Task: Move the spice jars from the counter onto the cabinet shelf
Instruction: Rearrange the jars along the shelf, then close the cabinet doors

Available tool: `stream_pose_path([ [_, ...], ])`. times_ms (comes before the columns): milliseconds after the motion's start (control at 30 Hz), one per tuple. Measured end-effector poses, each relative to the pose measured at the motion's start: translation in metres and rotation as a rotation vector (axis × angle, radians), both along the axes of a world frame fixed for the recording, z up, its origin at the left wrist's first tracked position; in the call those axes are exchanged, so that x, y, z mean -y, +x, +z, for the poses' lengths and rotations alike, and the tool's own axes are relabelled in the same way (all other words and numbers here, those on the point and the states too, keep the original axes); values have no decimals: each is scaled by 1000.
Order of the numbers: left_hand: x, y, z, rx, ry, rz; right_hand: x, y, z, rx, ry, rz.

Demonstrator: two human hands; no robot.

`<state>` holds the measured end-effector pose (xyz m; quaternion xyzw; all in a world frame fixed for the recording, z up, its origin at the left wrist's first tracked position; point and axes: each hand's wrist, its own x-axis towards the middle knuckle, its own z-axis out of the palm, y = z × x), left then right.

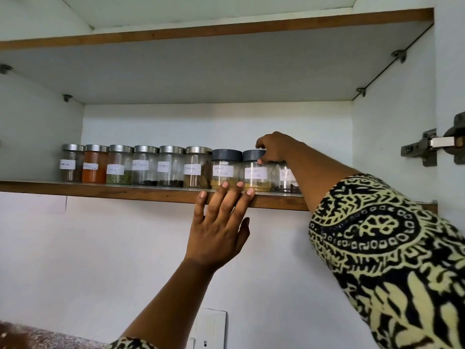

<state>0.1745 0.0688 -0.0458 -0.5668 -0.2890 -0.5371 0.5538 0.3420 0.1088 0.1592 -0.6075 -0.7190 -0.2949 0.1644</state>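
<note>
Spice jars point(173, 166) — nine counted, one row on the cabinet shelf point(125, 192), rightmost half hidden. Right hand point(275, 148): fingers curled at the two rightmost lids, grip not discernible. Left hand point(217, 225): flat, fingers straight against shelf edge, holding nothing. Judged near done — tabletop point(22, 336) mostly out of view.
</note>
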Motion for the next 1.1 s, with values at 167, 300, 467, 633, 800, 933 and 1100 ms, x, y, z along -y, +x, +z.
stream_pose_path([
  [167, -1, -1, 0, -1, 7, 5, 7, -37, -5, 599, 163, 216],
  [300, 2, -3, -1, -17, -20, 4, -3, -49, -17, 963, 19, 21],
  [467, 5, -3, -2, -30, -55, -4, -1, -46, -22, 986, -100, -110],
  [633, 11, -3, -3, -27, -115, -30, 14, -46, -18, 921, 40, 30],
  [800, 37, -8, -3, -64, -317, -39, 71, -38, -32, 607, 172, 40],
  [933, 72, -19, 9, -154, -609, -46, 146, -44, -53, 355, 214, 12],
  [1100, 141, -45, 50, -343, -980, -57, 280, -61, -96, 149, 339, -18],
])
